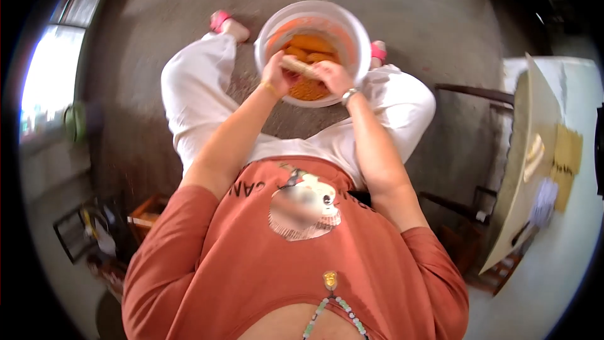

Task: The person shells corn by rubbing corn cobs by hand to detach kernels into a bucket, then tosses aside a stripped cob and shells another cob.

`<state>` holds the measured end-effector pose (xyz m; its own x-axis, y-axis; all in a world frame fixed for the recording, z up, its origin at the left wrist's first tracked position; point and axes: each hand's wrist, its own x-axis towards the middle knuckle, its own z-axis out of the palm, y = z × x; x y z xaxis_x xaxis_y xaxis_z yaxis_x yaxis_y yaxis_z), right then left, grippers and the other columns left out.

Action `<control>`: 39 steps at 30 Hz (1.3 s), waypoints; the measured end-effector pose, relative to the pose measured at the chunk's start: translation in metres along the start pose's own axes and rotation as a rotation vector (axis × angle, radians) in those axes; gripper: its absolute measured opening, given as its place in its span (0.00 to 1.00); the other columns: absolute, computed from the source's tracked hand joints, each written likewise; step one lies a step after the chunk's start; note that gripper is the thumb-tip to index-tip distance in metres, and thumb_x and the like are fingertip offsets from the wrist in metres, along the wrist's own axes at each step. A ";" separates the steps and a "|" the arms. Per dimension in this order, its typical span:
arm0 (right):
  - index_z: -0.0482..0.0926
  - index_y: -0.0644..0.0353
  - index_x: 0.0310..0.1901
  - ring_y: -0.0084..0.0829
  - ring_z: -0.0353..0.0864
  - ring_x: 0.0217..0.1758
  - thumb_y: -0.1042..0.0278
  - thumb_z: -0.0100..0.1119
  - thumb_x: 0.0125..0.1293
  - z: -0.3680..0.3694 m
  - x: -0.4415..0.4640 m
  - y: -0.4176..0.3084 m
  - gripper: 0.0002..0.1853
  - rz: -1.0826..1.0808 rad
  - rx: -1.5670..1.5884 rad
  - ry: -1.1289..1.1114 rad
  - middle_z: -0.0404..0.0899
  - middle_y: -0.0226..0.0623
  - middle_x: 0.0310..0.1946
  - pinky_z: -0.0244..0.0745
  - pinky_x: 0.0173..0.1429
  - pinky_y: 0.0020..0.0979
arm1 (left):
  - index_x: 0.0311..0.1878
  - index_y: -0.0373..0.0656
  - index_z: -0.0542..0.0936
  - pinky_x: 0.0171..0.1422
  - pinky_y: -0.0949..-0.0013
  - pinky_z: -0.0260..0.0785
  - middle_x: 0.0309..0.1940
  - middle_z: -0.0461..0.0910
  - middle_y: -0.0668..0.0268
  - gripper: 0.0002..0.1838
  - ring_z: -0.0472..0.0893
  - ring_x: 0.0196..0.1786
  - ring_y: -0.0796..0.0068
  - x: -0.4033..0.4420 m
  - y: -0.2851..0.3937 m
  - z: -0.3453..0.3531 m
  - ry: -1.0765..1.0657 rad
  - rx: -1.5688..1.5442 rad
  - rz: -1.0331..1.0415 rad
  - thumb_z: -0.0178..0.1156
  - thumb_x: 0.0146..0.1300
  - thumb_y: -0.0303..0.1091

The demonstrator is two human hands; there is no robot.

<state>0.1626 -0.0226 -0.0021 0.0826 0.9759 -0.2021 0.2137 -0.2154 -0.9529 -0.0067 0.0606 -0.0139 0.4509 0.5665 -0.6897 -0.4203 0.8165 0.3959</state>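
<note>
Over a white bucket (pixel 363 50) between my knees, both hands hold a pale corn cob (pixel 301 67) that looks mostly bare of kernels. My left hand (pixel 275 75) is closed around its left end. At the other end, my right hand (pixel 333 76) grips with its fingers bent, a watch (pixel 350 95) on that wrist. Inside the bucket, below the cob, several orange ears of corn (pixel 309 43) lie toward the far side. Loose orange kernels (pixel 308 90) cover the near side. My fingers partly hide the cob's ends.
Grey concrete floor (pixel 402 12) surrounds the bucket, with my legs on either side of it. To the right stands a table (pixel 525 151) with papers (pixel 544 201) on it. A wooden stool or box (pixel 148 214) is behind at the left, near a bright window (pixel 53 75).
</note>
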 end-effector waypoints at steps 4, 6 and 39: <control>0.80 0.59 0.36 0.50 0.78 0.43 0.47 0.34 0.69 -0.008 0.005 0.001 0.26 0.016 -0.518 0.155 0.79 0.50 0.38 0.71 0.49 0.45 | 0.44 0.48 0.72 0.38 0.63 0.70 0.37 0.74 0.65 0.18 0.74 0.35 0.68 0.014 -0.002 0.003 -0.079 0.034 -0.012 0.46 0.68 0.52; 0.77 0.61 0.33 0.51 0.77 0.40 0.53 0.33 0.70 -0.010 0.001 -0.014 0.24 0.061 -0.479 0.286 0.79 0.50 0.34 0.70 0.47 0.47 | 0.47 0.44 0.70 0.43 0.61 0.72 0.40 0.75 0.60 0.19 0.75 0.38 0.66 0.018 -0.002 -0.015 -0.066 0.017 -0.007 0.47 0.68 0.52; 0.77 0.71 0.39 0.26 0.80 0.22 0.66 0.52 0.66 -0.431 -0.201 -0.085 0.13 0.091 -0.035 1.565 0.80 0.42 0.26 0.81 0.29 0.28 | 0.44 0.41 0.72 0.39 0.66 0.74 0.33 0.76 0.62 0.08 0.77 0.32 0.71 -0.007 -0.003 0.005 -0.289 0.422 -0.006 0.48 0.69 0.34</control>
<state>0.5477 -0.2160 0.2168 0.9807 -0.0397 0.1916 0.1720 -0.2915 -0.9410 -0.0043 0.0545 -0.0072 0.6770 0.5205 -0.5203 -0.0893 0.7598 0.6440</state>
